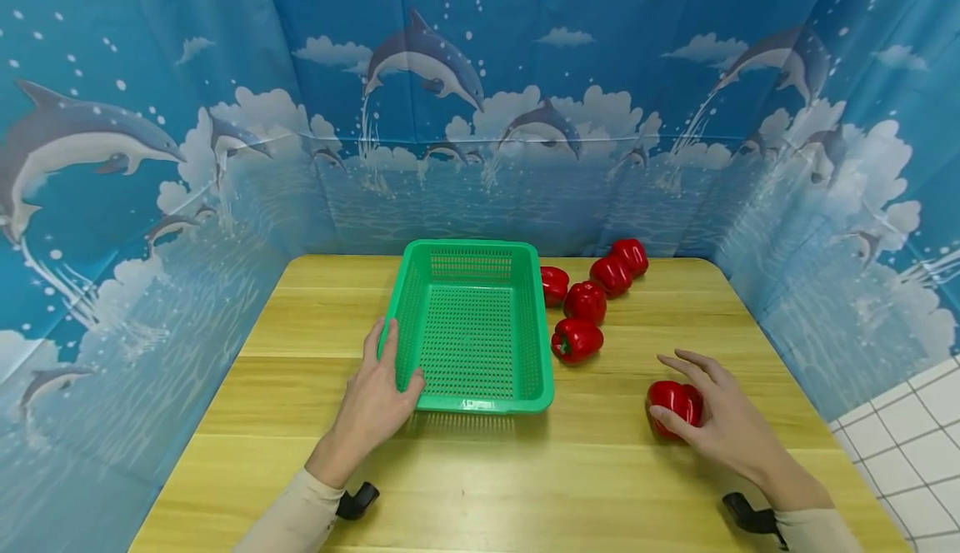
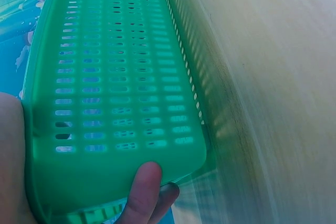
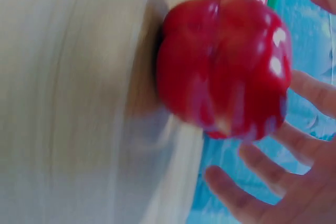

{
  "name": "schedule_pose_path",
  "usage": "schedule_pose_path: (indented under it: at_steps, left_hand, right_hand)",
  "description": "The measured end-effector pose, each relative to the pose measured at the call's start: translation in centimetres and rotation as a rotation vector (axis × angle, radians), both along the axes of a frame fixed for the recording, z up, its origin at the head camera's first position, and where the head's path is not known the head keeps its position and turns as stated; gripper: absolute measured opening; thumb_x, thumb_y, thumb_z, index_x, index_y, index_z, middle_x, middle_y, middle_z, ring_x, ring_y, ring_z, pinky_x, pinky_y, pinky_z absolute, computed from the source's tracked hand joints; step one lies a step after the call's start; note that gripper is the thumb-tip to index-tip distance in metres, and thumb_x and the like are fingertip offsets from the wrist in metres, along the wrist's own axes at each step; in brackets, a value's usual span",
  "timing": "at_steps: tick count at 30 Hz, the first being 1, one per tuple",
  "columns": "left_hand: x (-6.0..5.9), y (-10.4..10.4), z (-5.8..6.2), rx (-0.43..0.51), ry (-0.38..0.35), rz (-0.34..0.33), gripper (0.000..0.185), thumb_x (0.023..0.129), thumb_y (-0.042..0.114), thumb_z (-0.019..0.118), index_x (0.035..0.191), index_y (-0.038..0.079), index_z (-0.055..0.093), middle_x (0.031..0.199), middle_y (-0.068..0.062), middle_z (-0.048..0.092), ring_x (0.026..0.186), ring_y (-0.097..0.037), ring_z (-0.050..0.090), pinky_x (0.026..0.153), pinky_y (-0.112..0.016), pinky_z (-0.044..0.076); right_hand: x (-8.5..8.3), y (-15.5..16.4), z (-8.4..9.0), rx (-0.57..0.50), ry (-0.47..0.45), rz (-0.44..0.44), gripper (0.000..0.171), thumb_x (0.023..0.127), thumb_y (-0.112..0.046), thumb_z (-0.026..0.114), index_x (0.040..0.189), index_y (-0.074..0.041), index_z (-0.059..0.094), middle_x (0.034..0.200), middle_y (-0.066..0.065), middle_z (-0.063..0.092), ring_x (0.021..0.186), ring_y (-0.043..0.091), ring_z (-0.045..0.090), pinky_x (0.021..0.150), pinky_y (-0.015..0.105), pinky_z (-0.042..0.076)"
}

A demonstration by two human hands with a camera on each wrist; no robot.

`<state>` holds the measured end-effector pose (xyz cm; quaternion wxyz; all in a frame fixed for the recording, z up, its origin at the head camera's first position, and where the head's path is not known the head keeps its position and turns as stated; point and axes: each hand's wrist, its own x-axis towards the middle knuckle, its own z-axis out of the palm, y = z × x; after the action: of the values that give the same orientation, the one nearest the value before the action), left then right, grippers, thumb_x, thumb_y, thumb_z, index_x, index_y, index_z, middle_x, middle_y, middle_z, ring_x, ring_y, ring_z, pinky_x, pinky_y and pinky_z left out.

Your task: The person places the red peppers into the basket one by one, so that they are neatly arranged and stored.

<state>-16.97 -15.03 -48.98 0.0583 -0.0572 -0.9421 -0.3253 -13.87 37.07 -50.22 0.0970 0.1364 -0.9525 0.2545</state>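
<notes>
A green plastic basket [image 1: 468,406] with slotted walls and a perforated floor stands on the table, nothing inside it. My left hand [image 1: 378,399] grips its near left corner, thumb at the rim and fingers along the outer wall. Those fingers [image 2: 143,192] show against the slotted wall [image 2: 121,163] in the left wrist view. On the right side, a red bell pepper [image 1: 670,407] lies on the table. My right hand [image 1: 723,420] is spread around it, thumb at its near side and fingers beyond. The right wrist view shows the same pepper [image 3: 223,66] beside straight, parted fingers [image 3: 262,166].
Several more red bell peppers [image 1: 577,341] lie in a loose row right of the basket, running toward the back edge of the wooden table [image 1: 480,478]. A blue dolphin curtain [image 1: 480,195] hangs behind the table and at both sides.
</notes>
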Motion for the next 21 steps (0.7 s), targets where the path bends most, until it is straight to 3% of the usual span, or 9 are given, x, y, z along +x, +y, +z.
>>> schedule_pose_path:
  at_steps: [5,10,18,21]
  left_hand:
    - [0.01,-0.02,0.03,-0.001,0.0,-0.004,0.098,0.112,0.033,0.069,0.188,0.005,0.013,0.196,-0.022,0.008,0.052,-0.014,0.052,0.055,-0.035,0.046]
    - [-0.03,0.0,0.06,0.0,-0.004,-0.004,0.097,0.113,0.033,0.069,0.188,0.006,0.013,0.196,-0.021,0.008,0.051,-0.014,0.051,0.057,-0.036,0.046]
    - [0.06,0.06,0.04,-0.006,0.008,0.006,0.098,0.112,0.034,0.069,0.187,0.005,0.014,0.196,-0.022,0.009,0.052,-0.013,0.052,0.056,-0.036,0.045]
    - [0.11,0.09,0.04,0.003,0.008,0.007,0.098,0.112,0.034,0.07,0.187,0.005,0.015,0.195,-0.023,0.01,0.05,-0.013,0.05,0.053,-0.036,0.046]
  right_hand:
    - [-0.22,1.06,-0.34,-0.006,-0.112,-0.023,0.08,0.104,-0.049,0.087,0.17,-0.013,0.058,0.17,0.029,0.051,0.149,0.061,0.053,0.107,0.086,0.055]
    - [-0.42,1.21,-0.73,0.004,-0.152,-0.043,0.078,0.104,-0.054,0.085,0.167,-0.014,0.061,0.163,0.027,0.061,0.144,0.059,0.061,0.106,0.086,0.055]
    - [-0.85,1.15,-0.92,0.0,-0.194,-0.067,0.071,0.106,-0.055,0.083,0.162,-0.015,0.067,0.157,0.029,0.068,0.134,0.056,0.07,0.093,0.06,0.068]
    - [-0.91,1.08,-0.89,0.0,-0.201,-0.064,0.07,0.106,-0.056,0.083,0.161,-0.014,0.068,0.158,0.03,0.069,0.134,0.056,0.069,0.091,0.058,0.068]
